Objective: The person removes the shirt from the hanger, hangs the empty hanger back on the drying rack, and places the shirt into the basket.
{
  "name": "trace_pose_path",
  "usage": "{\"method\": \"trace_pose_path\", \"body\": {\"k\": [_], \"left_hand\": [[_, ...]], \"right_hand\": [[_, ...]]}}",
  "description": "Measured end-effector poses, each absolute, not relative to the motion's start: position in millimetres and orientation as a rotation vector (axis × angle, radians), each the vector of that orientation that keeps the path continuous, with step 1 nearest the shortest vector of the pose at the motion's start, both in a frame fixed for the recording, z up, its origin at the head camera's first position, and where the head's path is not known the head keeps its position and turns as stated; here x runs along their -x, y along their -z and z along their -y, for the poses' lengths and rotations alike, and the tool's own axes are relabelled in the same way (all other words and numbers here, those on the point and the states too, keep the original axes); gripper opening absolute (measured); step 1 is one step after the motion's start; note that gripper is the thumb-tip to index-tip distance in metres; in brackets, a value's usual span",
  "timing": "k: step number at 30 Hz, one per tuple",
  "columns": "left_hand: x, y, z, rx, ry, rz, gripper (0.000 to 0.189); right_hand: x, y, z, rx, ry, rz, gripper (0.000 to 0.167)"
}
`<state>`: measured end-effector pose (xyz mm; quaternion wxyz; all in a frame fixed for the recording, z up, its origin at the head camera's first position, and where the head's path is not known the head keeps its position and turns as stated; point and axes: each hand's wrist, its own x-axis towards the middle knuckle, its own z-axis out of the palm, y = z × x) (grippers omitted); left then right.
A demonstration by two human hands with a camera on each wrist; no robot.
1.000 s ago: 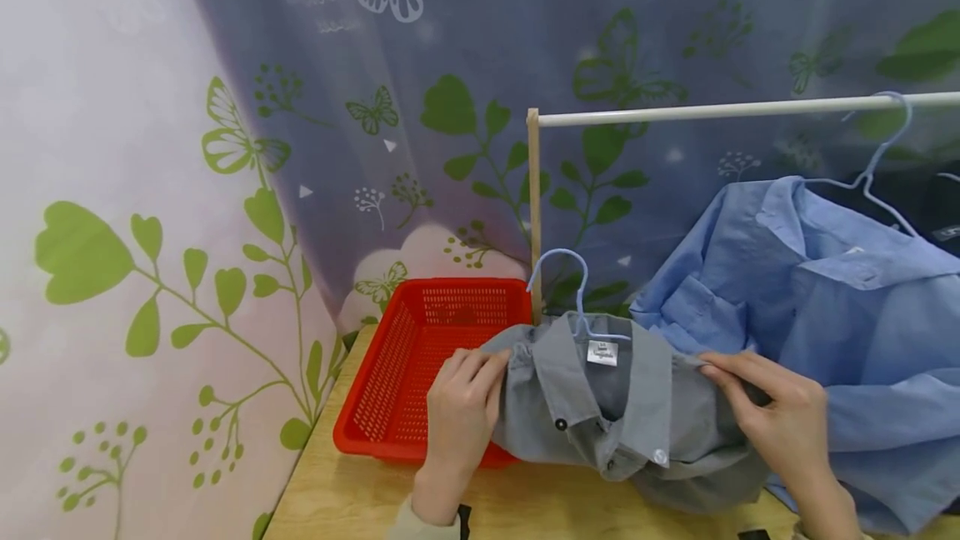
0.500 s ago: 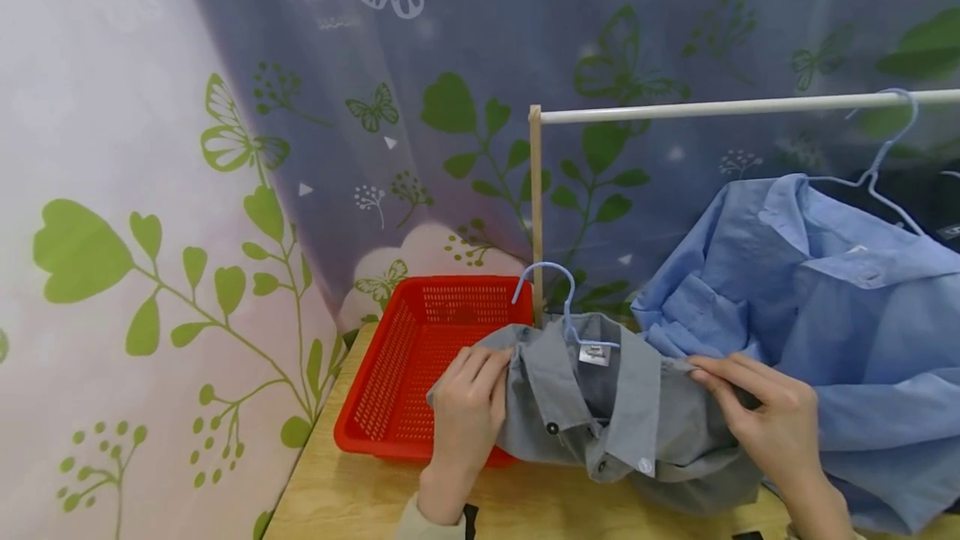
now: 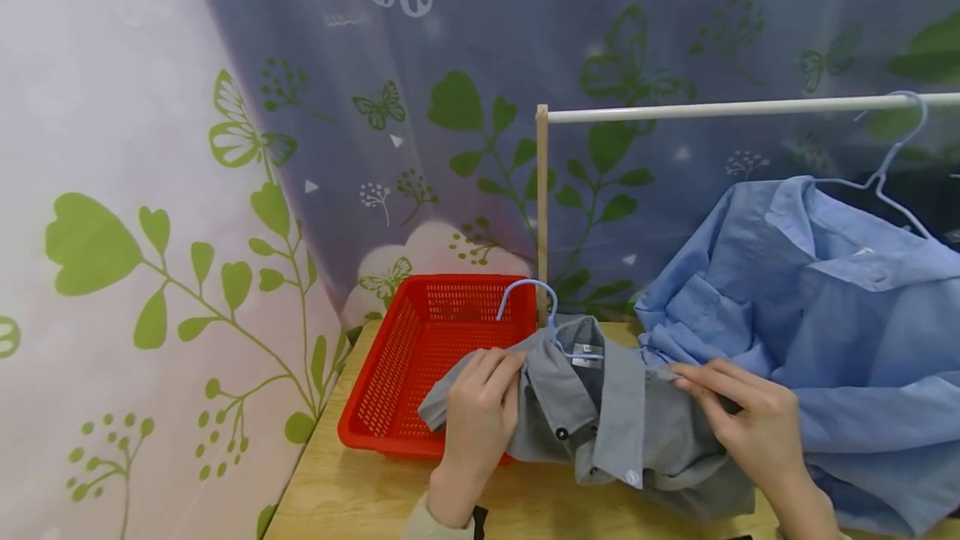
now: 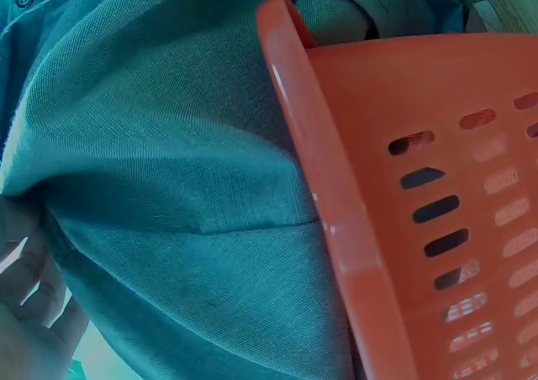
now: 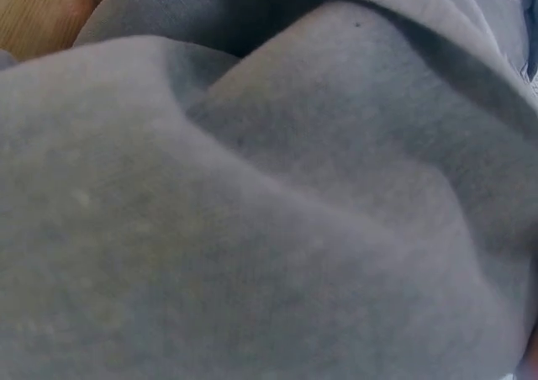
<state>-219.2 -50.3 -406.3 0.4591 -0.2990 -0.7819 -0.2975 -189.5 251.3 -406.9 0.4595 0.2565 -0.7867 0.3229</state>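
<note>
A grey button-up shirt (image 3: 622, 407) spreads between my two hands in the head view, its collar facing up. My left hand (image 3: 483, 415) pinches the shirt at one shoulder, beside the red basket. At the other shoulder my right hand (image 3: 753, 419) pinches the cloth between thumb and fingers. A light blue hanger (image 3: 551, 294) sits inside the collar; its hook rises out and leans left, while its arms are hidden in the shirt. In the left wrist view the shirt cloth (image 4: 185, 178) lies against the basket's rim. Grey cloth (image 5: 269, 212) fills most of the right wrist view.
A red perforated basket (image 3: 375, 432) stands on the wooden table (image 3: 337, 482) at left. Behind the shirt rises a rack with a wooden post (image 3: 542, 207) and a white rail (image 3: 712, 109). A blue shirt (image 3: 810, 298) hangs from it on a blue hanger (image 3: 888, 161) at right.
The hanger's hook has sunk lower and tipped further left. My right hand has moved somewhat left, toward my left hand, which has shifted slightly right. Both still pinch the grey shirt.
</note>
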Motion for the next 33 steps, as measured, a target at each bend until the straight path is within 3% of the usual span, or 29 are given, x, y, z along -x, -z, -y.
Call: {"method": "trace_pose_path", "body": {"k": [7, 12, 15, 19, 28, 33], "left_hand": [[221, 406, 53, 0.724, 0.8, 1.912, 0.015], [223, 406, 55, 0.719, 0.88, 1.868, 0.018], [224, 404, 58, 0.695, 0.917, 1.865, 0.018], [226, 401, 65, 0.66, 0.944, 1.863, 0.019], [224, 401, 64, 0.654, 0.936, 1.883, 0.021], [224, 403, 58, 0.687, 0.909, 1.87, 0.021]], "right_hand": [[187, 405, -254, -0.638, -0.807, 2.017, 0.018], [189, 405, -262, -0.62, -0.839, 1.975, 0.022], [188, 402, -270, -0.531, -0.806, 1.984, 0.009], [185, 396, -282, -0.408, -0.752, 2.036, 0.026], [184, 394, -290, -0.221, -0.722, 2.12, 0.01], [174, 385, -267, -0.225, -0.81, 2.166, 0.032]]}}
